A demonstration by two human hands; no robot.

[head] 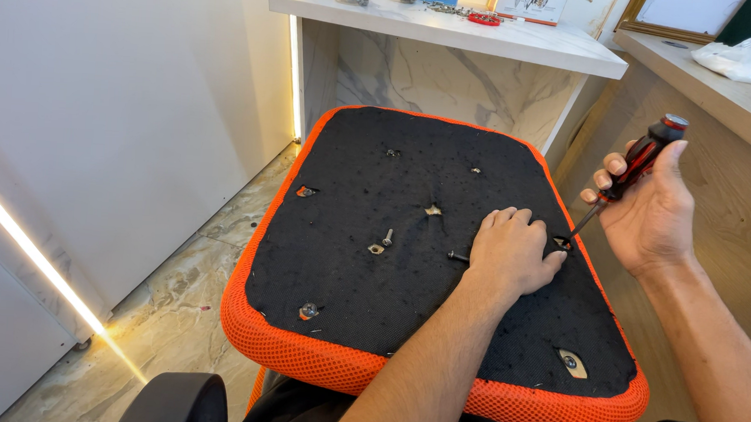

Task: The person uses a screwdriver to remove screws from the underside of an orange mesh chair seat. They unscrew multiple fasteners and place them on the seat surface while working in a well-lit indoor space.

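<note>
Nearest the camera, both forearms reach out over the near edge of an upturned seat (333, 359), a rounded pad with orange mesh around its rim and black fabric across its underside. On that fabric, toward the right edge, the left hand (510, 252) lies palm down, fingers curled and pressing the cloth, gripping nothing. Just beside its thumb, almost at the right edge, is a small mounting hole (562, 243). The right hand (649, 212) is closed around a screwdriver (633, 169) with a red and black handle, held tilted so that the handle rises up and to the right, past the seat's right edge, while the thin shaft slants down and left; its tip meets the hole next to the left thumb. Near the middle of the seat a loose screw (388, 236) stands on the fabric with a small washer (376, 249) just beside it, and a dark bolt (458, 256) lies close to the left hand's knuckles. More holes are spread over the fabric: one near the near-left corner with a bolt head (308, 310) in it, one at the near-right corner (571, 362), one by the left edge (305, 191), and small ones toward the far edge. Beyond the far edge stands a marble counter (521, 40) carrying small items; a wooden bench (741, 97) runs along the right.
</note>
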